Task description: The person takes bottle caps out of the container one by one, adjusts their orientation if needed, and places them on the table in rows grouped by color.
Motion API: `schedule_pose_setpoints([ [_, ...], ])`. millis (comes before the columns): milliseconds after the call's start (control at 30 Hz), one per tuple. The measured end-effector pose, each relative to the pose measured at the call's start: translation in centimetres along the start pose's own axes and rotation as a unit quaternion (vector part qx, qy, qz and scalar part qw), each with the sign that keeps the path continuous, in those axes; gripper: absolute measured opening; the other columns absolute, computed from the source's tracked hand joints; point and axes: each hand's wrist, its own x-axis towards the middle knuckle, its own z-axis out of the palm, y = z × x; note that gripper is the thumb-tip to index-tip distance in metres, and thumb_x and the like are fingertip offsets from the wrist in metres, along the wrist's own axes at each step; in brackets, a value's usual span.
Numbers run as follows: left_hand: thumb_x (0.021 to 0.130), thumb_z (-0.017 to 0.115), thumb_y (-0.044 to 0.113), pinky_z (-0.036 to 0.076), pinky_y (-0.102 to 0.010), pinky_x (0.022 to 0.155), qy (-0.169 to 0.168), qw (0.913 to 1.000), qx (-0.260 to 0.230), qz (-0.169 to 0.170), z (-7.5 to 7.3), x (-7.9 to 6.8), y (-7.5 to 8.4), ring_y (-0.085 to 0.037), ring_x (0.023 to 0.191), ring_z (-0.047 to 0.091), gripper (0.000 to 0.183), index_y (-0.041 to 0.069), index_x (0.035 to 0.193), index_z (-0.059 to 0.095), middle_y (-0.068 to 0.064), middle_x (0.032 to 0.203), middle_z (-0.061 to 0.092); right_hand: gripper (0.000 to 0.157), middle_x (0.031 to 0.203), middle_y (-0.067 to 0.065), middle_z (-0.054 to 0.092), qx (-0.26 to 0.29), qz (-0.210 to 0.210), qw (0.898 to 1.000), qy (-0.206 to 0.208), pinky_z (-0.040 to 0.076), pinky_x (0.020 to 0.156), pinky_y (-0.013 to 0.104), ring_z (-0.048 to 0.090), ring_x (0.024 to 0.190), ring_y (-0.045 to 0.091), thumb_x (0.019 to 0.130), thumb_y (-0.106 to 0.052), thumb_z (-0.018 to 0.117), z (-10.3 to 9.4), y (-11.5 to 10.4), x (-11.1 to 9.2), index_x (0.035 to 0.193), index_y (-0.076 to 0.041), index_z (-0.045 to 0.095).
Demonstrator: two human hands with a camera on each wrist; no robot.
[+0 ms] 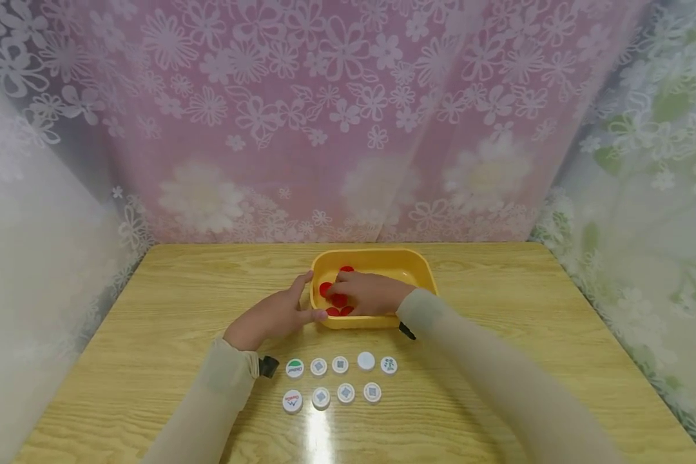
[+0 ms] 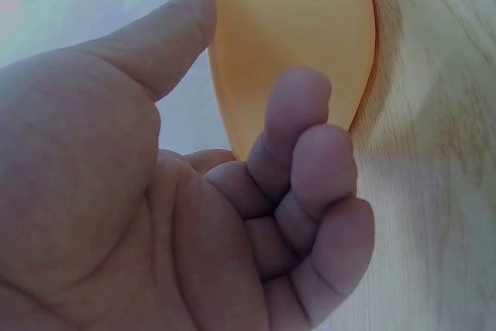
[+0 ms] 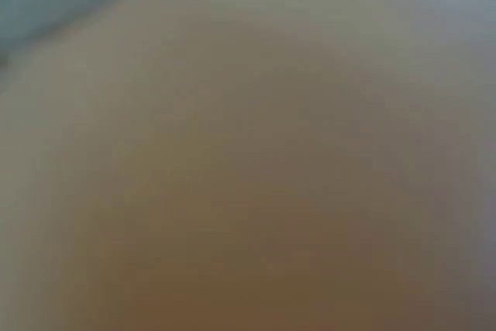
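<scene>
At the left end of a yellow plastic tray [image 1: 377,254], my left hand [image 1: 275,316] holds the rim between thumb and forefinger. In the left wrist view its thumb tip lies against the tray's edge [image 2: 225,106], with the other fingers curled beside the outer wall. My right hand [image 1: 374,293] reaches down into the tray, its bent fingers among several red round caps [image 1: 325,289]. I cannot tell whether they pinch one. Another red cap [image 1: 347,269] lies behind those fingers. The right wrist view is only a blur.
Several white round caps, some with printed marks, lie in two rows in front of the tray, among them a green-printed one [image 1: 294,368] and a plain one [image 1: 366,361]. The wooden table [image 1: 209,270] ends at a pink flowered curtain [image 1: 348,129].
</scene>
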Motion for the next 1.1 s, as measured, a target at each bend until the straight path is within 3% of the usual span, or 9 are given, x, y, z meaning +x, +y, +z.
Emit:
schedule_pose_setpoints([
  [133, 0.091, 0.067, 0.066, 0.038, -0.059, 0.113, 0.002, 1.0000, 0.003, -0.005, 0.0, 0.0, -0.1, -0.034, 0.140, 0.051, 0.103, 0.032, 0.168, 0.008, -0.012, 0.158, 0.047, 0.041, 0.121, -0.004, 0.064, 0.001, -0.012, 1.000, -0.006, 0.051, 0.101, 0.031, 0.060, 0.104, 0.014, 0.095, -0.037, 0.076, -0.1, 0.0, 0.3, 0.133, -0.023, 0.067],
  [300, 0.089, 0.068, 0.068, 0.038, -0.058, 0.114, 0.004, 0.9999, 0.005, -0.009, -0.1, 0.2, 0.1, -0.033, 0.140, 0.051, 0.104, 0.034, 0.167, 0.008, -0.011, 0.158, 0.048, 0.050, 0.128, 0.001, 0.063, 0.075, 0.063, 0.994, 0.053, 0.053, 0.098, 0.037, 0.061, 0.105, 0.019, 0.092, -0.028, 0.074, -1.0, 1.7, -0.7, 0.139, -0.016, 0.059],
  [400, 0.090, 0.067, 0.068, 0.037, -0.059, 0.115, 0.004, 0.9999, 0.001, -0.011, -0.1, 0.3, 0.3, -0.034, 0.142, 0.048, 0.104, 0.033, 0.167, 0.008, -0.012, 0.160, 0.044, 0.061, 0.145, 0.008, 0.056, 0.061, 0.082, 0.992, 0.080, 0.047, 0.109, 0.044, 0.058, 0.124, 0.027, 0.092, -0.017, 0.069, -1.2, 2.8, -1.1, 0.150, -0.011, 0.050],
  [500, 0.089, 0.068, 0.068, 0.036, -0.058, 0.115, 0.002, 0.9999, -0.005, -0.016, -0.2, 0.2, 0.2, -0.034, 0.143, 0.047, 0.105, 0.031, 0.168, 0.008, -0.012, 0.161, 0.043, 0.063, 0.155, 0.014, 0.048, 0.007, 0.041, 0.998, 0.052, 0.039, 0.116, 0.046, 0.049, 0.138, 0.033, 0.096, -0.010, 0.064, -0.4, 3.4, -1.1, 0.156, -0.010, 0.045],
  [600, 0.089, 0.068, 0.067, 0.038, -0.057, 0.114, 0.000, 0.9998, -0.008, -0.019, -0.1, 0.1, 0.1, -0.033, 0.140, 0.050, 0.105, 0.031, 0.168, 0.007, -0.012, 0.158, 0.047, 0.048, 0.143, 0.014, 0.055, -0.010, -0.004, 0.999, 0.040, 0.045, 0.112, 0.043, 0.056, 0.129, 0.032, 0.099, -0.011, 0.064, 0.5, 3.2, -0.9, 0.146, -0.011, 0.057],
  [767, 0.091, 0.068, 0.066, 0.039, -0.057, 0.114, 0.006, 0.9998, -0.012, -0.014, 0.0, 0.0, 0.1, -0.032, 0.139, 0.052, 0.103, 0.032, 0.168, 0.008, -0.012, 0.158, 0.047, 0.016, 0.109, 0.004, 0.061, -0.016, 0.018, 0.997, 0.073, 0.053, 0.095, 0.034, 0.060, 0.098, 0.022, 0.099, -0.014, 0.068, 0.6, 2.7, -0.9, 0.115, -0.015, 0.072],
  [933, 0.091, 0.068, 0.066, 0.036, -0.058, 0.115, 0.005, 0.9998, -0.012, -0.014, 0.0, 0.0, 0.0, -0.034, 0.143, 0.047, 0.103, 0.033, 0.168, 0.007, -0.012, 0.161, 0.043, 0.012, 0.097, -0.001, 0.056, -0.021, 0.048, 0.997, 0.061, 0.051, 0.082, 0.029, 0.053, 0.084, 0.017, 0.097, -0.015, 0.068, 0.4, 3.1, -1.6, 0.109, -0.018, 0.071],
  [1100, 0.088, 0.067, 0.070, 0.036, -0.059, 0.115, 0.003, 0.9998, -0.001, -0.017, 0.1, 0.0, -0.1, -0.034, 0.143, 0.047, 0.106, 0.032, 0.168, 0.008, -0.012, 0.161, 0.043, 0.012, 0.095, 0.000, 0.055, 0.001, 0.049, 0.997, 0.052, 0.048, 0.080, 0.030, 0.052, 0.082, 0.017, 0.098, -0.014, 0.067, -0.1, 3.0, -2.5, 0.109, -0.016, 0.072],
])
